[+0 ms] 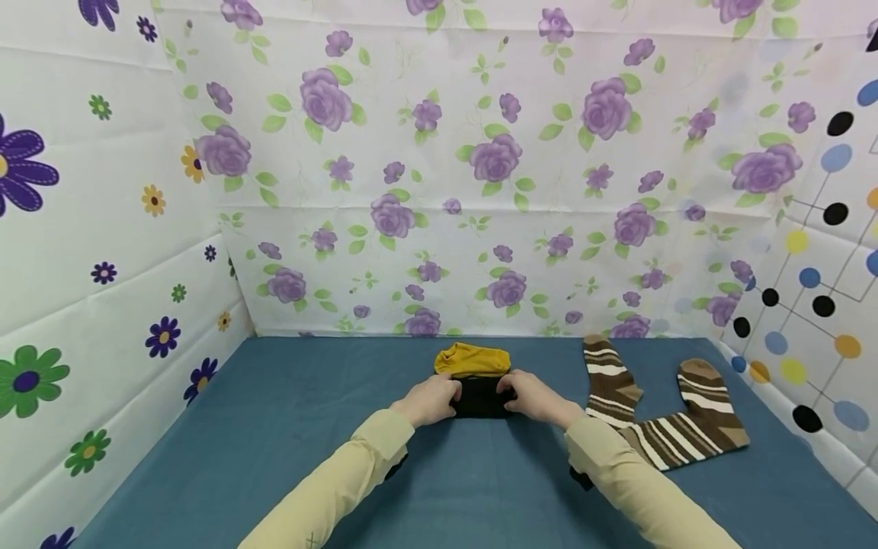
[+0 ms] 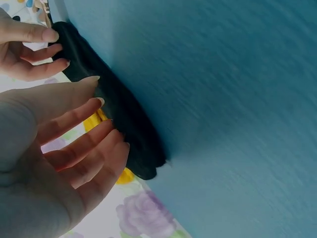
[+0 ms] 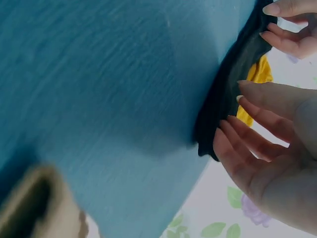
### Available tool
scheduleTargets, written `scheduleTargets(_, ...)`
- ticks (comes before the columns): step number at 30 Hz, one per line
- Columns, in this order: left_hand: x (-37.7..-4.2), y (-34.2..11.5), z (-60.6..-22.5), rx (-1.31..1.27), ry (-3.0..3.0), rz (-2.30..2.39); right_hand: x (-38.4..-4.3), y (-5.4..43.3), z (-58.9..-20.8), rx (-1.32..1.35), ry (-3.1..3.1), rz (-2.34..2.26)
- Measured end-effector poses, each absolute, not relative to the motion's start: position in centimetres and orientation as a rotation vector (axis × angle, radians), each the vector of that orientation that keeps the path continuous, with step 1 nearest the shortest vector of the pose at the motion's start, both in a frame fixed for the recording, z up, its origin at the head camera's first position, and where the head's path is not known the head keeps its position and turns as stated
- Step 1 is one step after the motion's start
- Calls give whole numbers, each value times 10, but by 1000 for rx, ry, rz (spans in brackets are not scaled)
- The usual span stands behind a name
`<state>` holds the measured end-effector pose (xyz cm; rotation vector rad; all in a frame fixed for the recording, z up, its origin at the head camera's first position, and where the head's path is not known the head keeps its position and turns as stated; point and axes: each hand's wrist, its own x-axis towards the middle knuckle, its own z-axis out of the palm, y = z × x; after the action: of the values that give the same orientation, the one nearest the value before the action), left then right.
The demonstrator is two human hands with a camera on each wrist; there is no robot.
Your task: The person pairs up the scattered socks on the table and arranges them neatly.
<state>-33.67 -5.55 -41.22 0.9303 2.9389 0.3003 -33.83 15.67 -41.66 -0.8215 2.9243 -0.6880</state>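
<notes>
A folded black cloth item, probably a sock (image 1: 479, 397), lies on the blue table in front of a folded mustard-yellow sock (image 1: 483, 360). At its left end is my left hand (image 1: 432, 400), fingertips against the cloth and fingers loosely bent. The right hand (image 1: 537, 395) mirrors it at the other end. In the left wrist view, the thumb and fingertips of the left hand (image 2: 64, 144) meet the edge of the black cloth (image 2: 111, 94). The right wrist view gives the same for the right hand (image 3: 277, 144), with the yellow sock (image 3: 257, 74) behind the black cloth.
Two brown striped socks (image 1: 686, 438) lie unfolded on the right of the table, one partly over the other or touching it. The blue tabletop (image 1: 274, 427) ends at a floral back wall (image 1: 411, 252). Patterned side walls stand left and right.
</notes>
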Motion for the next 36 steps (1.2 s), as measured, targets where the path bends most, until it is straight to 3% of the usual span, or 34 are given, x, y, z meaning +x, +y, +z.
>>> scheduleTargets(5, -331, -45, -406, 980, 2963, 314, -339, 170, -409, -872, 2934, -758)
scheduleTargets(13, -317, -17, -397, 1170, 2936, 354, -338, 199, -399, -744, 3002, -737)
scheduleTargets(28, -296, 37, -397, 1597, 2780, 247, -329, 246, -408, -558, 3081, -553)
scheduleTargets(36, -282, 64, -397, 1688, 2636, 154, -331, 268, -413, -414, 3053, -482)
